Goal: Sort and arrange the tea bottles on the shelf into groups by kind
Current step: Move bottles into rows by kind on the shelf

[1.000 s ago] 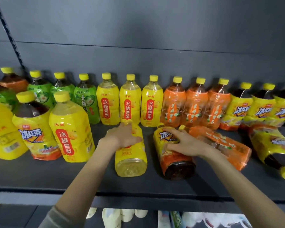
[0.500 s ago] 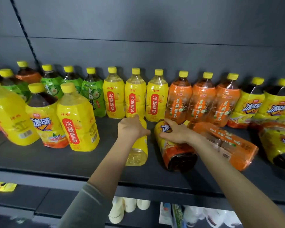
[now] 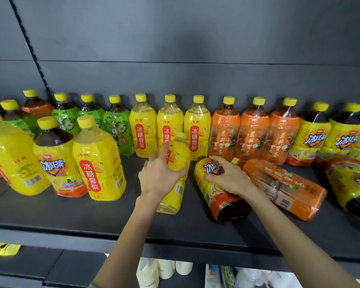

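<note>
Right now, on the shelf (image 3: pixel 92 217), the far row stands mostly grouped by kind; mid-shelf, my left hand (image 3: pixel 161 177) grasps a tilted yellow pear bottle (image 3: pixel 174 196) and my right hand (image 3: pixel 230 178) clasps a lying iced-tea bottle (image 3: pixel 218 202). Next, I judge: stand each with its kind.

Dark grey wall panels (image 3: pixel 195 38) are rising behind the matte black shelf (image 3: pixel 92 215), a slotted upright (image 3: pixel 29 48) is slanting down at the left, and soft light is glancing off the upper panels.
</note>
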`<state>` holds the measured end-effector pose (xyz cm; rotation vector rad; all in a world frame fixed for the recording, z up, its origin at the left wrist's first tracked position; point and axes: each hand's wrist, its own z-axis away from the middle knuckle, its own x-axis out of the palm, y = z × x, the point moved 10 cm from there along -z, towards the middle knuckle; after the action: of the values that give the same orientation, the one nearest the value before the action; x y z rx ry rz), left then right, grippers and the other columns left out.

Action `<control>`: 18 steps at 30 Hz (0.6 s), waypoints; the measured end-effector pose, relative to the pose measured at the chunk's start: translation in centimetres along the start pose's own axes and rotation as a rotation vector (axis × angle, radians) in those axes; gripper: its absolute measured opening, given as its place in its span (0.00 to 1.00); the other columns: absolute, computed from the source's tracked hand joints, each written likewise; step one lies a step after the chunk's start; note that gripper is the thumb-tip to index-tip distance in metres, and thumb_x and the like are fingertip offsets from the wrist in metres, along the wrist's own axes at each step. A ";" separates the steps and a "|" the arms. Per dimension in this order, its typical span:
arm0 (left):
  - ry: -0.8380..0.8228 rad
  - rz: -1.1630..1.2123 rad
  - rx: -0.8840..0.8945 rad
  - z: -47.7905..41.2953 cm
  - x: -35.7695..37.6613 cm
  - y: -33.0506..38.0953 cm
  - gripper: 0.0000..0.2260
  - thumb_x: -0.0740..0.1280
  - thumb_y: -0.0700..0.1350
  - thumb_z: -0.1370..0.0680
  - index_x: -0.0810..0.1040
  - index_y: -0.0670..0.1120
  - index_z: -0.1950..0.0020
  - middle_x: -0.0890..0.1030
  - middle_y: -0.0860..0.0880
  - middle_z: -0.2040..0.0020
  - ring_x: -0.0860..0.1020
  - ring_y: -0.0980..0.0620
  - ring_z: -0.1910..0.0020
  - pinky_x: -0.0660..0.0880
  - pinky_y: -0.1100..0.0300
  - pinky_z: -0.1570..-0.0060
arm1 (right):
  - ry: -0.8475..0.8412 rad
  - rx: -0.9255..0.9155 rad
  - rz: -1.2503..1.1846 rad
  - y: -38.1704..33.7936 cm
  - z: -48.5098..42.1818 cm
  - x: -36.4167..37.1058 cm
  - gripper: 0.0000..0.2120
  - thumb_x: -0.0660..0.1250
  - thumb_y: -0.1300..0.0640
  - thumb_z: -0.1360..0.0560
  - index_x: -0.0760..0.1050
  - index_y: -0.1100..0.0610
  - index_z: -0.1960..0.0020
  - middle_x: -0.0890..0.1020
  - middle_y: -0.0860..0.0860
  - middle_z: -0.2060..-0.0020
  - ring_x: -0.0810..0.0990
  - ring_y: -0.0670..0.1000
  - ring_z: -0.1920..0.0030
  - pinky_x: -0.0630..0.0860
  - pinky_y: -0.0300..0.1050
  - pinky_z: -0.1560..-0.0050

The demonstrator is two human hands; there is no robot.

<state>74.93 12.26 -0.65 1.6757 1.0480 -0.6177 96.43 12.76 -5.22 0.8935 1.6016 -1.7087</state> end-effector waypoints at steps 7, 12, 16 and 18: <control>0.314 0.224 0.152 1.3 -2.4 -1.5 0.39 0.64 0.68 0.31 0.53 0.59 0.24 0.65 0.44 0.31 0.68 0.42 0.35 0.76 0.46 0.52 | -0.005 -0.005 -0.006 0.2 -0.3 0.1 0.30 0.66 0.38 0.31 0.60 0.35 0.31 0.71 0.53 0.36 0.72 0.58 0.38 0.71 0.53 0.39; 0.371 0.332 0.224 3.2 -2.2 -2.2 0.40 0.63 0.64 0.29 0.45 0.57 0.24 0.57 0.39 0.28 0.59 0.40 0.30 0.60 0.53 0.35 | 0.053 -0.063 -0.037 -0.6 0.6 -0.5 0.30 0.68 0.40 0.31 0.62 0.36 0.31 0.73 0.51 0.36 0.73 0.55 0.38 0.72 0.53 0.40; 0.394 0.347 0.201 4.1 -2.1 -3.3 0.43 0.68 0.61 0.28 0.40 0.57 0.26 0.53 0.35 0.27 0.57 0.36 0.28 0.62 0.48 0.33 | 0.194 -0.117 -0.049 -1.8 2.2 -2.0 0.30 0.68 0.43 0.29 0.60 0.36 0.30 0.73 0.51 0.38 0.73 0.55 0.40 0.72 0.52 0.42; 0.396 0.330 0.183 4.2 -2.3 -3.3 0.43 0.68 0.58 0.28 0.40 0.58 0.26 0.54 0.34 0.27 0.57 0.35 0.28 0.68 0.42 0.36 | 0.313 -0.141 -0.074 -2.4 3.2 -2.9 0.31 0.68 0.44 0.28 0.59 0.37 0.29 0.71 0.51 0.38 0.74 0.54 0.41 0.72 0.50 0.46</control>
<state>71.33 7.94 -1.89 2.1333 0.9731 -0.1711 95.89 9.67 -1.38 1.0826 1.9549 -1.5382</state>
